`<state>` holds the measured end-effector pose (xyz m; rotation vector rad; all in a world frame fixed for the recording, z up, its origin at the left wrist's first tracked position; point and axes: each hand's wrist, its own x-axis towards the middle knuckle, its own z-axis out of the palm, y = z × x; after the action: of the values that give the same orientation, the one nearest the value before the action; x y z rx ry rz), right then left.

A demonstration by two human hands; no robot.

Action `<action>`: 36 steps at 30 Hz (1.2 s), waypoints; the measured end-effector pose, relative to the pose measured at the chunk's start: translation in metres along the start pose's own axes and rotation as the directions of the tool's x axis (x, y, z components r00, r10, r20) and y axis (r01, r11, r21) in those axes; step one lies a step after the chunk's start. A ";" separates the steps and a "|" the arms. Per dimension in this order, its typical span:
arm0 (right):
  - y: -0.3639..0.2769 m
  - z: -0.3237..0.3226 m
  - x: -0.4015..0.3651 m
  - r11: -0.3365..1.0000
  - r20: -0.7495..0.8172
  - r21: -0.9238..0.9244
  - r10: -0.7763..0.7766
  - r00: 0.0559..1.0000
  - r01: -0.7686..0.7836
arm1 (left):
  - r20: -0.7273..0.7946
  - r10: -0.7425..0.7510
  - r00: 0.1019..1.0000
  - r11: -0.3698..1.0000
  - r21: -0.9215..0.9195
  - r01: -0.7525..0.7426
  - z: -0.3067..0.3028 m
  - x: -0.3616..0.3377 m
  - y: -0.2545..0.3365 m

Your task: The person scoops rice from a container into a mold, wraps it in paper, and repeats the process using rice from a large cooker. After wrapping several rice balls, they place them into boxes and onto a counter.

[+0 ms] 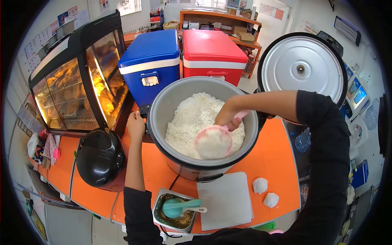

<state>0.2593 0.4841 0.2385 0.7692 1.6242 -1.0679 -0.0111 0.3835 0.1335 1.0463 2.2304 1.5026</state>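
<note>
A large rice cooker [154,122] stands open in front of me, with a mound of cooked white rice [183,122] in its grey pot. My right hand [228,116] reaches inside and is closed round the handle of a pink scoop [229,145]. White rice shows in the scoop, slightly blurred, over the near part of the mound. At the cooker's left side, my left hand [136,123] grips the black side handle [144,111]; its fingertips are partly hidden. The cooker's round metal lid [302,67] is tipped up on the right.
Left of the cooker are a lit glass food warmer [67,96] and a black-lidded pot [101,157]. Blue [150,49] and red [213,45] coolers stand behind. In front lie a metal tray [160,204] with a teal scoop [173,208], paper sheets [226,204] and two white wrapped bundles [260,185].
</note>
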 end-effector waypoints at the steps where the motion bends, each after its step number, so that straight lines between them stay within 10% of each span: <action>1: 0.008 0.000 -0.011 1.000 -0.018 -0.005 0.000 1.000 0.000 | -0.123 0.067 0.990 0.987 0.156 -0.048 -0.004 -0.006 0.007; 3: 0.025 0.008 -0.031 0.992 0.087 0.112 0.045 0.995 -0.055 | -0.332 0.399 0.855 0.892 0.356 -0.278 -0.011 -0.037 0.028; 7: 0.069 0.060 -0.065 0.950 -0.072 0.273 -0.135 0.988 0.150 | -0.296 0.679 0.672 0.732 0.199 -0.652 -0.051 -0.176 0.080; 8: 0.085 0.083 -0.065 0.909 -0.151 0.342 -0.195 0.969 0.237 | -0.227 0.640 0.734 0.763 0.076 -0.641 -0.051 -0.219 0.049; 9: 0.099 0.109 -0.059 0.856 -0.228 0.405 -0.245 0.942 0.321 | -0.131 0.806 0.577 0.580 -0.014 -0.814 -0.056 -0.260 0.047; 10: 0.109 0.139 -0.050 0.761 -0.231 0.549 -0.259 0.938 0.346 | 0.393 0.543 0.742 0.822 -0.430 -0.373 -0.039 -0.304 -0.054; 11: 0.117 0.173 -0.035 0.641 -0.227 0.683 -0.271 0.936 0.351 | 0.252 0.839 0.483 0.544 -0.362 -0.757 -0.032 -0.328 -0.018; 13: 0.132 0.245 0.019 0.508 -0.359 0.739 -0.258 0.897 0.443 | 0.484 0.493 0.723 0.864 -0.177 -0.471 0.001 -0.391 -0.028; 14: 0.171 0.281 0.109 0.252 -0.402 0.856 -0.226 0.888 0.451 | 0.492 0.408 0.769 0.904 -0.099 -0.416 0.021 -0.413 -0.061; 15: 0.167 0.291 0.115 0.317 -0.211 0.878 -0.416 0.885 0.358 | 0.538 0.325 0.778 0.920 0.010 -0.391 0.036 -0.431 -0.102; 17: 0.183 0.331 0.213 0.133 -0.246 0.949 -0.252 0.936 0.285 | 0.583 0.248 0.774 0.890 0.178 -0.420 0.046 -0.442 -0.109; 20: 0.198 0.309 0.251 0.343 -0.040 0.935 -0.145 0.989 0.088 | 0.656 0.125 0.744 0.843 0.325 -0.429 0.055 -0.455 -0.135; 21: 0.200 0.300 0.263 0.769 -0.542 0.508 -0.065 0.838 0.389 | 0.645 0.121 0.754 0.867 0.302 -0.397 0.055 -0.454 -0.134; 22: 0.201 0.300 0.273 0.948 -0.853 -0.131 -0.257 0.454 0.290 | 0.636 0.114 0.764 0.889 0.277 -0.363 0.056 -0.453 -0.132; 23: 0.184 0.310 0.266 0.947 -0.849 -0.125 -0.256 0.462 0.297 | 0.633 0.093 0.769 0.895 0.285 -0.342 0.056 -0.453 -0.129; 25: 0.130 0.330 0.234 0.951 -0.981 -0.164 -0.186 -0.060 -0.262 | 0.639 0.078 0.766 0.893 0.297 -0.338 0.054 -0.455 -0.127; 32: 0.112 0.381 0.256 0.997 -0.998 -0.049 -0.047 0.049 -0.052 | 0.613 0.148 0.776 0.884 0.270 -0.382 0.057 -0.456 -0.128; 34: 0.133 0.365 0.238 0.884 -0.991 -0.067 -0.114 0.075 0.462 | 0.593 0.165 0.788 0.925 0.185 -0.332 0.054 -0.454 -0.133; 36: 0.136 0.347 0.201 0.855 -0.979 -0.047 -0.141 0.144 0.516 | 0.574 0.173 0.800 0.956 0.096 -0.276 0.046 -0.449 -0.145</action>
<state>0.4549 0.2188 -0.0273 1.5598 2.9034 -1.2381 0.2728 0.0787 -0.0939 1.6136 1.8745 0.8994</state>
